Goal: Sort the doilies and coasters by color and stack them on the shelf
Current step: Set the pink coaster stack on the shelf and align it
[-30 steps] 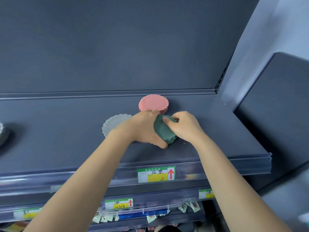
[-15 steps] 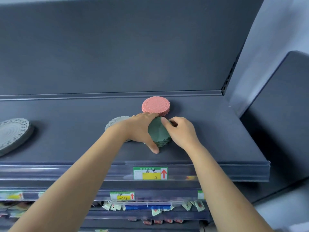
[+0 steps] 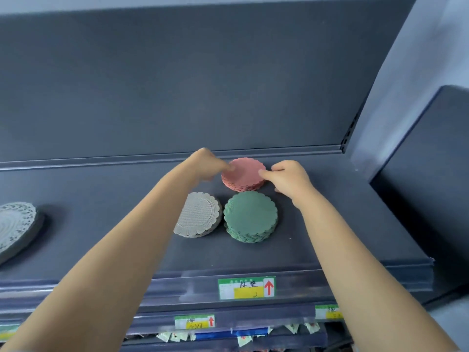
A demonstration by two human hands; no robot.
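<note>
1. Head view, far left edge: we see a grey lace doily [image 3: 15, 224] lying on the dark shelf [image 3: 330, 237].
2. Our left hand [image 3: 206, 163] is at upper centre and is blurred. Its fingertips meet the left rim of the pink stack [image 3: 243, 175], but we cannot tell whether it grasps.
3. At centre, just below the pink stack in the frame, the beige stack [image 3: 200, 215] and the green stack [image 3: 250, 217] sit side by side on the shelf.
4. Our right hand [image 3: 289, 179] pinches the pink stack's right rim with curled fingers.
5. At lower right of centre, a green-and-yellow price label [image 3: 246, 288] sits on the shelf's front edge.
</note>
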